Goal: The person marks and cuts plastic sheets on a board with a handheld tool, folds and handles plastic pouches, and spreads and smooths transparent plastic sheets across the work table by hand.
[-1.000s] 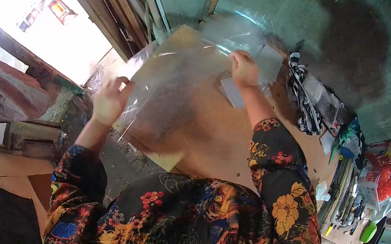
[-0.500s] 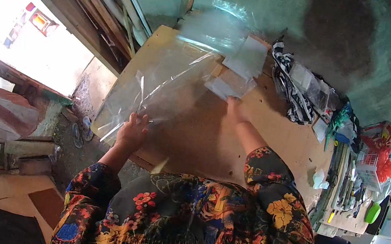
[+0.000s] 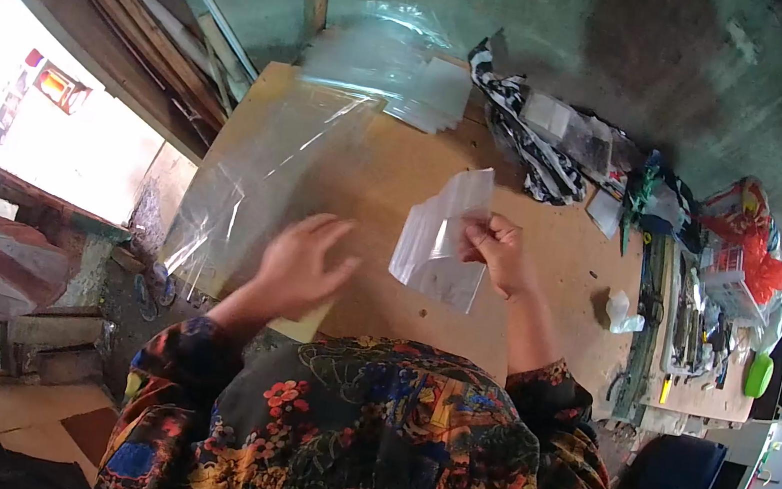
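Pinched in my right hand point(image 3: 499, 251) is a bunch of clear plastic sheets point(image 3: 443, 237), fanned a little and held above the wooden board table. My left hand point(image 3: 305, 262) is off to the left with fingers and thumb apart, slightly blurred, and nothing shows in it. Beneath and beyond that hand, a large clear plastic film point(image 3: 270, 140) lies over the left part of the table point(image 3: 535, 296). A stack of cut clear sheets point(image 3: 434, 94) rests at the table's far edge, beside more shiny plastic point(image 3: 364, 53).
A black-and-white cloth bundle point(image 3: 519, 132) with plastic packets lies at the back right. Farther right are a white basket point(image 3: 735, 276) with red bags, a tool tray point(image 3: 698, 321) and a green object point(image 3: 759, 375). Wood planks point(image 3: 129, 33) lean at the left.
My right hand has lifted the small plastic sheets off the table and brought them nearer. My left hand has let go of the large film and moved right. The view has shifted.
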